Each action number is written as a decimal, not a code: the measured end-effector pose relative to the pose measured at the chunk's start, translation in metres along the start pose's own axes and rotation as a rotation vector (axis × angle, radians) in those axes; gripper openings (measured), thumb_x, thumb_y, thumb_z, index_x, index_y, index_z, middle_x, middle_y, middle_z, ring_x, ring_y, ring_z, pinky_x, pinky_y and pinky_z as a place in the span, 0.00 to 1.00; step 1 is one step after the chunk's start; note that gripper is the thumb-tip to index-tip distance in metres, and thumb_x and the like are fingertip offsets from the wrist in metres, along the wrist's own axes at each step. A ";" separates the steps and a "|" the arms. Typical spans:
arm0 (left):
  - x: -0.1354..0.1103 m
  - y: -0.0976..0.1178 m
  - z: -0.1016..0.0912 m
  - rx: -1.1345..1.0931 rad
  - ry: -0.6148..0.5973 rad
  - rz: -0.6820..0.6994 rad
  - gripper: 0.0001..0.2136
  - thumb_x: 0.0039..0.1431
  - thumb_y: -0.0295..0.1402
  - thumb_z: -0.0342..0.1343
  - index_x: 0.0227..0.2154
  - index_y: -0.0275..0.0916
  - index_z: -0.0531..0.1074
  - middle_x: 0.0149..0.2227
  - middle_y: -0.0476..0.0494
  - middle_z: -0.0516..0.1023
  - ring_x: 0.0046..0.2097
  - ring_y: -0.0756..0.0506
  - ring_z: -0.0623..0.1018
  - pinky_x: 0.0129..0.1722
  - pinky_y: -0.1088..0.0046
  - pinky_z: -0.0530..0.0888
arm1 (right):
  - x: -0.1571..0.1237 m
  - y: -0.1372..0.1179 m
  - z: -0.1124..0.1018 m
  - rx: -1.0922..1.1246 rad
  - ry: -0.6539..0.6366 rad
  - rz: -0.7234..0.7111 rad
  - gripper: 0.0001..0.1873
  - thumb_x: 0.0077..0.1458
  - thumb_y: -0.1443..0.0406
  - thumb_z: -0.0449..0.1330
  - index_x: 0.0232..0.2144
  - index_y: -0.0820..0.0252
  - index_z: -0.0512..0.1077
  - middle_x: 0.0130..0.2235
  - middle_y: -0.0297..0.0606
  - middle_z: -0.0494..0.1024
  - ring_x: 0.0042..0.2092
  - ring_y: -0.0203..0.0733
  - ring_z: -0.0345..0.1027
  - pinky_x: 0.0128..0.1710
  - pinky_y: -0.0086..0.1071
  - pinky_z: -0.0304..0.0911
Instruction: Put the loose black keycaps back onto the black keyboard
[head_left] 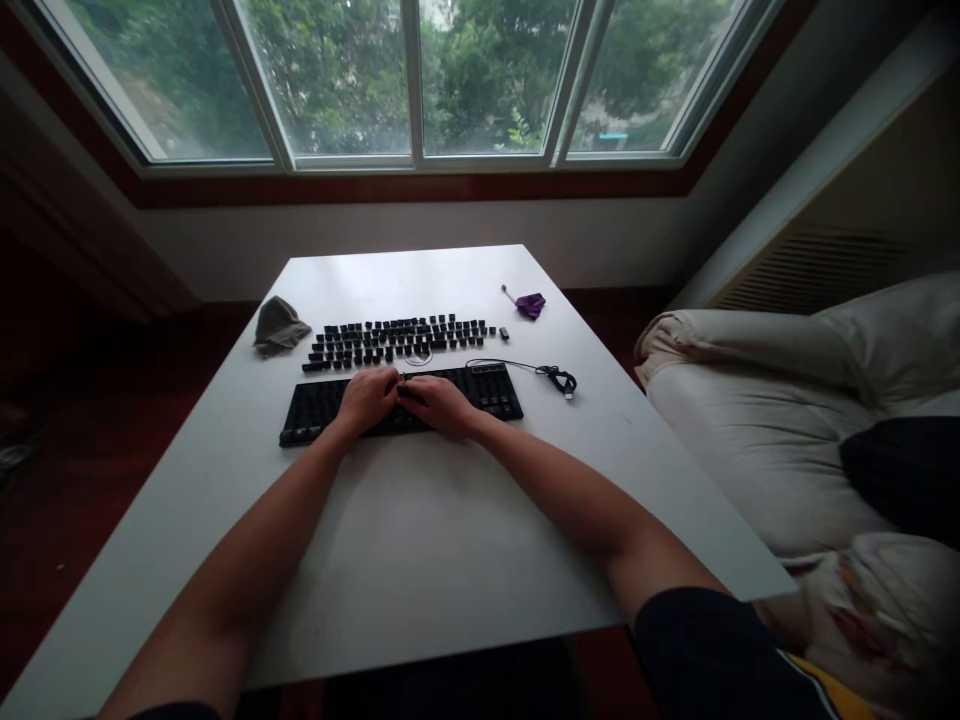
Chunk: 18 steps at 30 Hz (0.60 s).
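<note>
A long black keyboard lies across the white table, with keycaps gone from much of it and some still on its right end. Over its middle, my left hand and my right hand meet fingertip to fingertip. Both have their fingers bent and closed. Something small and dark shows between the fingertips, too small to name. Just behind the keyboard, loose black keycaps stand in several rows. A thin pale ring lies at the front of these rows, partly hidden by them.
The white table stands before a window. A grey cloth lies at left. At right are a coiled black cable and a purple cloth beside a thin stick-like tool. A covered sofa adjoins the right side.
</note>
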<state>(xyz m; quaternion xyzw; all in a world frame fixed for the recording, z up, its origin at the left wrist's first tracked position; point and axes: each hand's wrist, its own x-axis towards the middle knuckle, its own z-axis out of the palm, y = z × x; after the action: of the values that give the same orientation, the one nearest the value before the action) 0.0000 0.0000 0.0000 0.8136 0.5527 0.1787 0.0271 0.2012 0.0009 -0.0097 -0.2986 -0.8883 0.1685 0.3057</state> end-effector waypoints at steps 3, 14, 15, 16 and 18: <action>0.000 0.001 -0.001 -0.005 -0.002 0.002 0.08 0.61 0.34 0.52 0.36 0.42 0.75 0.39 0.41 0.81 0.42 0.40 0.79 0.44 0.66 0.71 | 0.000 0.001 0.000 0.011 0.003 0.005 0.10 0.66 0.61 0.57 0.39 0.60 0.75 0.38 0.39 0.79 0.39 0.39 0.70 0.41 0.28 0.58; 0.000 0.002 -0.001 0.045 0.007 -0.006 0.09 0.64 0.37 0.50 0.35 0.43 0.74 0.37 0.41 0.79 0.39 0.41 0.77 0.39 0.66 0.68 | 0.001 0.006 0.003 0.192 0.032 0.115 0.13 0.64 0.59 0.58 0.34 0.62 0.76 0.33 0.35 0.77 0.34 0.36 0.66 0.37 0.27 0.58; 0.000 0.002 -0.001 0.046 0.009 -0.006 0.09 0.65 0.38 0.50 0.35 0.43 0.74 0.37 0.41 0.79 0.39 0.41 0.77 0.39 0.66 0.68 | 0.002 0.007 0.003 0.228 0.045 0.141 0.14 0.64 0.57 0.58 0.34 0.62 0.76 0.32 0.34 0.77 0.33 0.36 0.66 0.36 0.27 0.57; -0.001 0.002 -0.001 0.045 0.011 -0.004 0.09 0.65 0.39 0.51 0.35 0.43 0.74 0.37 0.42 0.80 0.39 0.41 0.77 0.39 0.66 0.68 | 0.002 0.009 0.003 0.266 0.059 0.167 0.15 0.63 0.56 0.58 0.34 0.62 0.76 0.31 0.33 0.77 0.33 0.36 0.66 0.36 0.27 0.57; -0.001 0.003 -0.001 0.041 0.014 0.002 0.10 0.65 0.39 0.50 0.36 0.43 0.74 0.37 0.42 0.80 0.39 0.41 0.77 0.40 0.66 0.69 | 0.004 0.012 0.003 0.342 0.084 0.220 0.18 0.62 0.54 0.59 0.34 0.63 0.77 0.30 0.33 0.76 0.32 0.36 0.65 0.35 0.27 0.57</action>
<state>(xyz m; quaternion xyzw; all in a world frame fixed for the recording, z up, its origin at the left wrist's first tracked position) 0.0018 -0.0021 0.0016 0.8134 0.5554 0.1729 0.0063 0.2022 0.0124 -0.0165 -0.3444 -0.7952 0.3367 0.3684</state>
